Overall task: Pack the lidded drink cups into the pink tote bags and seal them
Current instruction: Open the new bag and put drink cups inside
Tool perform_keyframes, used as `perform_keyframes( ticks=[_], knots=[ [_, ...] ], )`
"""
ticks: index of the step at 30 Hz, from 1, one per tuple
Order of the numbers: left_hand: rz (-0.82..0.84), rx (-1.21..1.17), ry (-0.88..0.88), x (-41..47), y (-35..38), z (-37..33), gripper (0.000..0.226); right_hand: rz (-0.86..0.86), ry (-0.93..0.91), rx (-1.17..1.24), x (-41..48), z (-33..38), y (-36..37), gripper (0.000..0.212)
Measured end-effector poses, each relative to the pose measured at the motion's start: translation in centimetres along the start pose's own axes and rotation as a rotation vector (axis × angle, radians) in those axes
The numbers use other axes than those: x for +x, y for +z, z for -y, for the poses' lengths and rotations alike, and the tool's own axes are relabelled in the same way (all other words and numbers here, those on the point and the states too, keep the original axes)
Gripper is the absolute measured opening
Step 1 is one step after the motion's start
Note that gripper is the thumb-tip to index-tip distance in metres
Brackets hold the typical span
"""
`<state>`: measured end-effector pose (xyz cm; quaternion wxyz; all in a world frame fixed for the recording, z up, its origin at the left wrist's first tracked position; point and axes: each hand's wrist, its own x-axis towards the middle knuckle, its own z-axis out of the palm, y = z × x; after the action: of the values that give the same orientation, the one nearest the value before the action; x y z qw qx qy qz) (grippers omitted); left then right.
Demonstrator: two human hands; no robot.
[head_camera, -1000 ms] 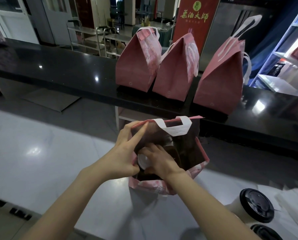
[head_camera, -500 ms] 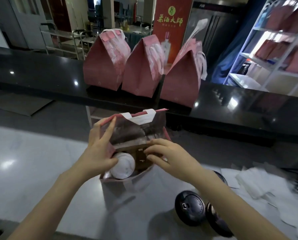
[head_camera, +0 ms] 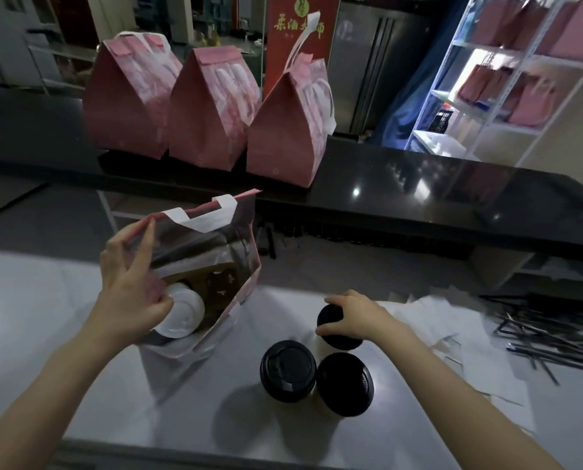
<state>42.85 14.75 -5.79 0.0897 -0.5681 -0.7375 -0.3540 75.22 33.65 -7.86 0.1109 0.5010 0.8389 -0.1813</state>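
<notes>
Step in hand: loading the second cup into the open tote bag [head_camera: 249, 276].

- Left hand [head_camera: 130, 293] pinches the bag's near-left rim, one finger stretched up along the edge, keeping the mouth spread.
- Right hand [head_camera: 354, 317] is curled over the black lid of a cup [head_camera: 339, 329] on the white counter [head_camera: 45, 317], just right of the bag.
- That cup stands upright, long axis vertical, lid up.
- Two more black-lidded cups [head_camera: 288, 369] stand just in front of it.
- In the bag, a white-lidded cup [head_camera: 181, 313] fills the left slot of a cardboard carrier [head_camera: 222, 283].

Next move, by judgement: lift the cup straight, keep it vertical, and lower it into the free right slot.

Three sealed bags [head_camera: 212, 106] stand behind.
</notes>
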Motion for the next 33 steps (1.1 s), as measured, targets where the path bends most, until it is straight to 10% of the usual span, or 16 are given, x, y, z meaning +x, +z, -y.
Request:
perform_keyframes(
  ticks=[17, 33],
  knots=[
    [0.135, -0.02, -0.036, 1.6, -2.7, 0.4, 0.098, -0.556, -0.553, 0.388, -6.3, 8.9, -10.5, 0.069],
    [0.2, -0.128, 0.027, 3.3, -3.6, 3.5, 0.102, -0.334, -0.49, -0.134, 0.6, 21.0, -5.9, 0.074]
  ],
)
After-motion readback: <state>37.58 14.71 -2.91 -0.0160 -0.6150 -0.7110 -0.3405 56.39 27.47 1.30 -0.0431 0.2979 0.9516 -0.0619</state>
